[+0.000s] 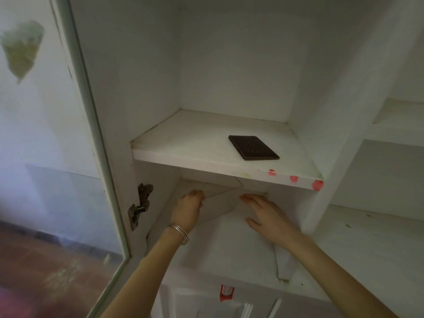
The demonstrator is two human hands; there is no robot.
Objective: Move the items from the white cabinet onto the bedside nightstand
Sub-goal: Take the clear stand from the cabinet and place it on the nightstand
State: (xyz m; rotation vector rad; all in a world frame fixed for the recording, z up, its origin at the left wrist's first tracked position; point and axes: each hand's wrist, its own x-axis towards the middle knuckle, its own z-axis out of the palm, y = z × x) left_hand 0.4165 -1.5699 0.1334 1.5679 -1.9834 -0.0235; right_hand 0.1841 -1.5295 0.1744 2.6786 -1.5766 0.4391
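Note:
The white cabinet (229,166) stands open in front of me. A small dark brown wallet-like booklet (253,147) lies flat on its upper shelf, right of centre. On the lower shelf lies a flat pale grey sheet or board (220,203), angled against the back. My left hand (189,206) reaches into the lower compartment with its fingers curled at the sheet's left edge; a silver bangle is on that wrist. My right hand (263,214) lies with fingers spread on or just above the sheet's right part. Whether either hand grips the sheet is unclear.
The glass-panelled door (75,138) hangs open at the left on a metal hinge (140,203). More white shelves (376,226) lie to the right. Red smudges (317,184) mark the upper shelf's front edge. A red-and-white label (226,292) shows below.

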